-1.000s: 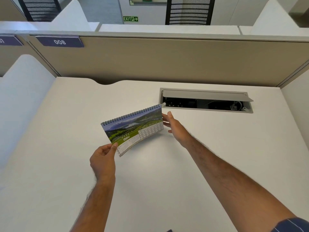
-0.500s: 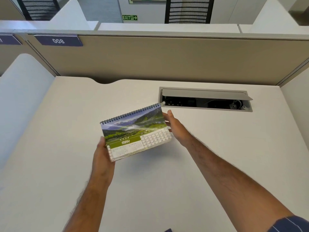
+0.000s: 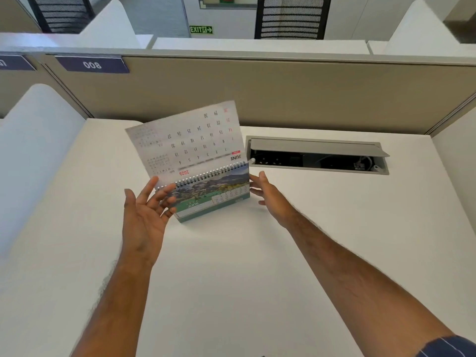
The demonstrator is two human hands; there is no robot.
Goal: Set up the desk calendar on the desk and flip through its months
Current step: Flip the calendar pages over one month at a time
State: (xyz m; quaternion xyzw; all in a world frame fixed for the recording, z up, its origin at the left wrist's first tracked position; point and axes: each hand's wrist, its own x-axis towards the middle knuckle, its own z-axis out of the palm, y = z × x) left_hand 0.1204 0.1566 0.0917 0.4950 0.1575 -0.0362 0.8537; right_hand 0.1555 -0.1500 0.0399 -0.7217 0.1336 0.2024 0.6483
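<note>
While the desk calendar [image 3: 211,199] stood on the white desk [image 3: 231,279] in front of the person, one loose page [image 3: 188,140] was upright above the spiral binding [image 3: 206,175], its back showing a June date grid upside down. The page facing the person also read June, under a mountain picture. The calendar's long axis ran left to right, slightly skewed, with its right end farther away and close to the open cable hatch [image 3: 316,155].

The left hand [image 3: 146,212] was open, palm up and fingers spread, its fingertips touching the left end of the calendar near the binding; it pinched nothing. The right hand [image 3: 270,195] was also open, fingers extended, resting against or just beside the calendar's right edge; actual contact could not be confirmed. The calendar sat between the two hands, about equally near each.

Judging by the raised page, a flip was in progress. Since the page turned over the binding away from the person, the left hand, nearer the binding's end, seemed better placed to push it over while the right steadied the stand.
</note>
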